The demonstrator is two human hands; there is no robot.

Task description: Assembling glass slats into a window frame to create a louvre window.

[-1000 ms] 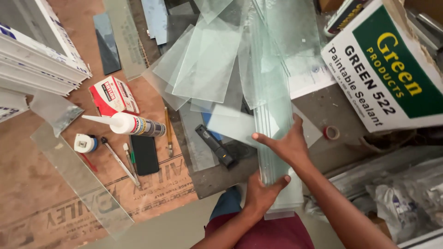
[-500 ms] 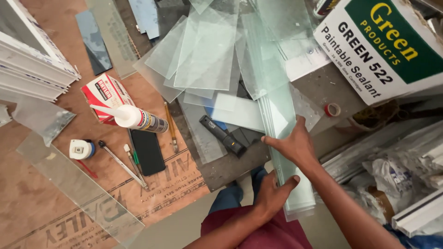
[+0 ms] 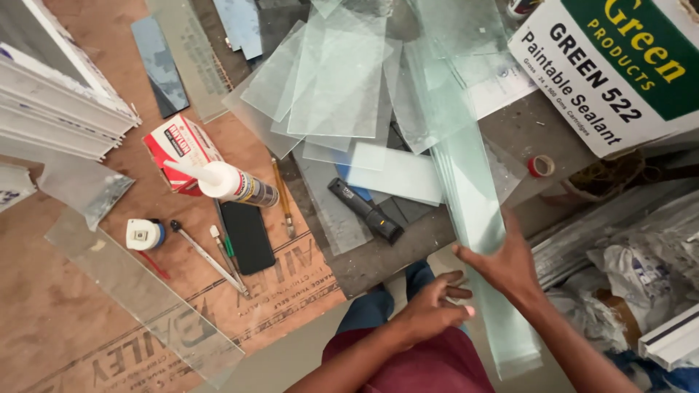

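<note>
Both forearms are reaching up from the bottom edge of the view, bare to the elbow. The right hand (image 3: 506, 266) is lying palm-down, wrist bent slightly, fingers spread and pointing up and to the left, its grip closing around something thin and long. The left hand (image 3: 433, 309) is coming in from the lower left, just beside the right, nearly touching it. Its fingers are curling loosely toward the right hand, thumb uppermost, the grip only half closed. The two wrists are angling toward each other.
</note>
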